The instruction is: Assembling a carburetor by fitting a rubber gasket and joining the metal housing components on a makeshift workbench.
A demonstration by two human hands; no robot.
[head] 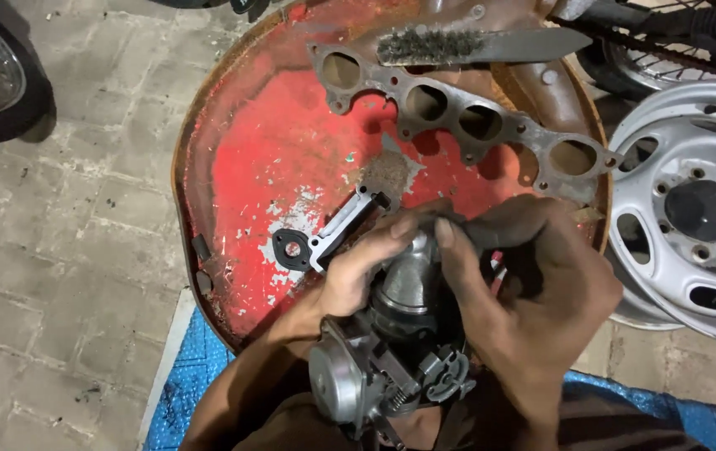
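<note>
Both hands grip a grey metal carburetor held over the person's lap: the left hand clasps its upper body, and the right hand presses a dark rag on its top. It looks partly wiped, grime remaining. Beyond, on the rusty red metal disc, lie a black gasket, a four-port manifold gasket and a wire brush; a steel wheel rim sits right.

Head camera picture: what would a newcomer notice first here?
First, both hands, left hand and right hand, clasp a grey metal carburetor at bottom centre. Behind them lies a round red rusty metal sheet carrying a four-hole gasket and a wire brush; a grey wheel rim lies on the right.
</note>
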